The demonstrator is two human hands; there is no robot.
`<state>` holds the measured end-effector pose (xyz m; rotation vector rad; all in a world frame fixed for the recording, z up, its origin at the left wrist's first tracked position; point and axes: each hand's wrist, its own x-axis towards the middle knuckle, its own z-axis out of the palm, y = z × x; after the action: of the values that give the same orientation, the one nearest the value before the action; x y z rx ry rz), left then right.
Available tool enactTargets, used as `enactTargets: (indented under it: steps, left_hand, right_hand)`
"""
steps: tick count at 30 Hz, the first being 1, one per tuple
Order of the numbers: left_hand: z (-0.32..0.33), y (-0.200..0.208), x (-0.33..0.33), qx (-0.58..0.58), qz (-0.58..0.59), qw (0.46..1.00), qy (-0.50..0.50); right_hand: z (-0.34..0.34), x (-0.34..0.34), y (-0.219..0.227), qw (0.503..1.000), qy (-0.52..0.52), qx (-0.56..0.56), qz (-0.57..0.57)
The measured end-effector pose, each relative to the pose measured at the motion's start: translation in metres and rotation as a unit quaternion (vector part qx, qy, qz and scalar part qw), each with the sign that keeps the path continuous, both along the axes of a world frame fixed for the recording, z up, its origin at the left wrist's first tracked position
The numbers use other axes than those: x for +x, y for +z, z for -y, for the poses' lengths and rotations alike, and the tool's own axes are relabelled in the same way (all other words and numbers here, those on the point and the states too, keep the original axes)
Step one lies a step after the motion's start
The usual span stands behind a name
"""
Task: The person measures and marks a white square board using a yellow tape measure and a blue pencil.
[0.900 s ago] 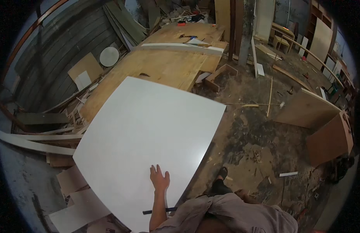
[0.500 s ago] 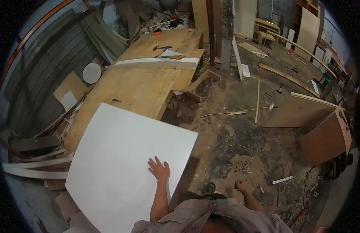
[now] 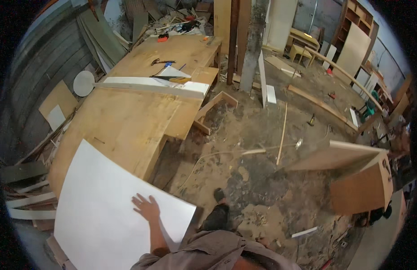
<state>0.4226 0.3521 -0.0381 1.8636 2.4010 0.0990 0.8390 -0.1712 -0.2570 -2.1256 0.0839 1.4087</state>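
Note:
A large white panel [image 3: 114, 198] lies over the near end of the wooden workbench, its right corner reaching past the bench edge. My left hand [image 3: 146, 208] rests flat on the panel near its right side, fingers spread and palm down, gripping nothing. Only a small part of my right hand [image 3: 262, 242] shows beside my shirt at the lower edge, over the floor. Its fingers are hidden, so I cannot make out whether it holds anything.
Across the workbench [image 3: 123, 117] lies a long white board [image 3: 150, 85], with a hammer [image 3: 162, 61] beyond it. A concrete pillar [image 3: 253, 54] stands past the bench. On the right, a wooden box-like piece [image 3: 359, 189] sits on the floor among strips and scraps.
My view has shifted, so bench and panel sit lower and further left. A foot now shows further forward. My left hand stays flat on the panel; my right hand has mostly dropped behind my shirt.

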Motion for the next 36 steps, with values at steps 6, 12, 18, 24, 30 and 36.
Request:
enactTargets:
  steps: [6, 12, 18, 24, 30, 36]
  left_hand:
    - [-0.093, -0.010, 0.026, 0.044, -0.042, 0.994, 0.086]
    - [-0.175, 0.002, 0.089, 0.073, 0.136, 0.988, 0.003]
    - [-0.206, 0.181, 0.371, -0.028, 0.707, 0.653, -0.270]
    - [-0.199, 0.344, 0.523, -0.082, 0.800, 0.168, -0.570]
    - [-0.268, 0.347, 0.645, -0.061, 0.822, 0.115, -0.554]
    - [-0.325, 0.333, 0.720, 0.018, 0.833, 0.178, -0.523]
  right_hand:
    - [-0.072, 0.076, -0.004, 0.986, 0.161, -0.020, 0.041]
    - [-0.253, 0.197, 0.010, 0.985, 0.065, 0.021, 0.160]
    - [-0.314, 0.364, -0.040, 0.949, 0.194, 0.137, 0.206]
    - [-0.463, 0.408, -0.052, 0.895, 0.305, 0.070, 0.318]
    - [-0.558, 0.552, 0.027, 0.976, 0.139, 0.118, 0.120]
    - [-0.584, 0.656, 0.051, 0.982, 0.130, 0.091, 0.103]
